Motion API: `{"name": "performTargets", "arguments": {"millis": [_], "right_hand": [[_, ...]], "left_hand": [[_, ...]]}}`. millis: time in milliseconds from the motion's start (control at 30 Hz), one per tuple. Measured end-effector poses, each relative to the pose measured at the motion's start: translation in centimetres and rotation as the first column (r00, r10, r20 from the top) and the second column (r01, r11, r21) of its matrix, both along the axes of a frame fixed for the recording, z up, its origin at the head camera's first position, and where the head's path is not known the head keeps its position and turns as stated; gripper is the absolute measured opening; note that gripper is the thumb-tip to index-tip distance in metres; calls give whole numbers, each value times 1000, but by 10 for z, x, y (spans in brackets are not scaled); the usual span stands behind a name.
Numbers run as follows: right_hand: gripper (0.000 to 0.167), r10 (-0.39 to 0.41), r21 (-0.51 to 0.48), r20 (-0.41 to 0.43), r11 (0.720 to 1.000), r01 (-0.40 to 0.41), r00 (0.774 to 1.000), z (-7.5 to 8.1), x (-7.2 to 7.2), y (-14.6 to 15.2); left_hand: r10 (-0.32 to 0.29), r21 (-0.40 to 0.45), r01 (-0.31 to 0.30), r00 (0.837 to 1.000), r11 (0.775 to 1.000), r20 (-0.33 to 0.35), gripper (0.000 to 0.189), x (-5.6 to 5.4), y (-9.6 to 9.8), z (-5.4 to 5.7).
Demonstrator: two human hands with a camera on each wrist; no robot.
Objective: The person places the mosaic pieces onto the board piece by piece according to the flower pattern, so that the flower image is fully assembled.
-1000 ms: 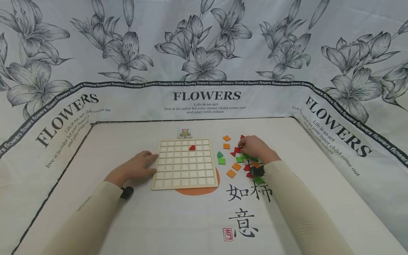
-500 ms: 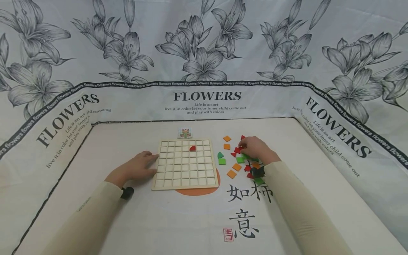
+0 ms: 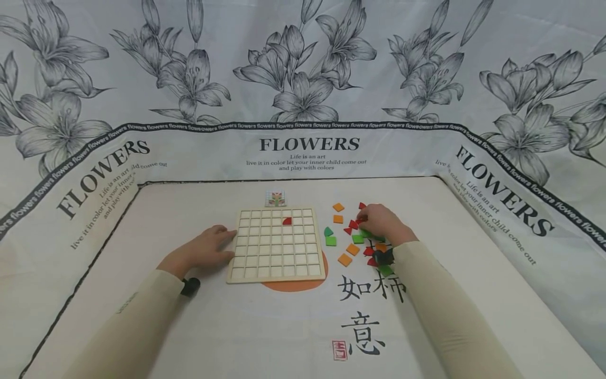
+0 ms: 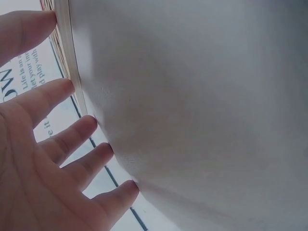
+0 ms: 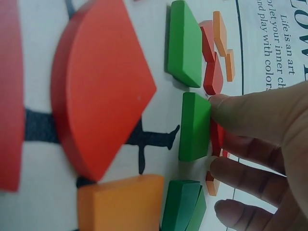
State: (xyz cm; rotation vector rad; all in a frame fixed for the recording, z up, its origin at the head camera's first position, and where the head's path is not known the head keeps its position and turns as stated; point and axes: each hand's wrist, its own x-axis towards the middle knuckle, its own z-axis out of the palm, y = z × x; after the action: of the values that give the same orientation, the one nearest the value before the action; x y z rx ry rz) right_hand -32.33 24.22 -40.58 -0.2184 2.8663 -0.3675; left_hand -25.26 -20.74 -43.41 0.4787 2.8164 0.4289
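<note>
Red tiles (image 5: 101, 91) seemed light, stiff, best edge-pinched. Your right grip (image 3: 384, 222) curved loosely, hold unclear; your left grip (image 3: 201, 251) spread against the board (image 3: 276, 248).

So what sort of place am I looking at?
Probably an indoor play table, judging by the gridded board, the loose coloured pieces beside it and the flower-printed backdrop behind.

A white table (image 3: 213, 331) with dark writing (image 3: 363, 337) on it carries everything; a grid board (image 3: 276, 250) lies touching the left hand (image 3: 201, 250); a small card (image 3: 275, 198) lies farther off, between the two hands; red pieces (image 3: 353, 225), green pieces (image 3: 357, 239) and orange pieces (image 3: 345, 259) lie around the right hand (image 3: 382, 221).
</note>
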Motion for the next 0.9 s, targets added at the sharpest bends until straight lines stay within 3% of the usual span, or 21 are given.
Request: {"name": "performTargets", "arguments": {"millis": [233,700,900], "right_hand": [[32,2,-16,-35,1000,-2,999,1,2,0],[29,-44,-91,-19,995,42,999,0,4,2],[27,-15,-94,-32,996,12,999,3,5,-2]], "left_hand": [[-1,6,1,1000,1000,-5,66,2,0,2],[-5,3,5,1000,1000,6,66,-1,-1,-1],[0,5,0,1000,1000,7,66,0,1,1]]}}
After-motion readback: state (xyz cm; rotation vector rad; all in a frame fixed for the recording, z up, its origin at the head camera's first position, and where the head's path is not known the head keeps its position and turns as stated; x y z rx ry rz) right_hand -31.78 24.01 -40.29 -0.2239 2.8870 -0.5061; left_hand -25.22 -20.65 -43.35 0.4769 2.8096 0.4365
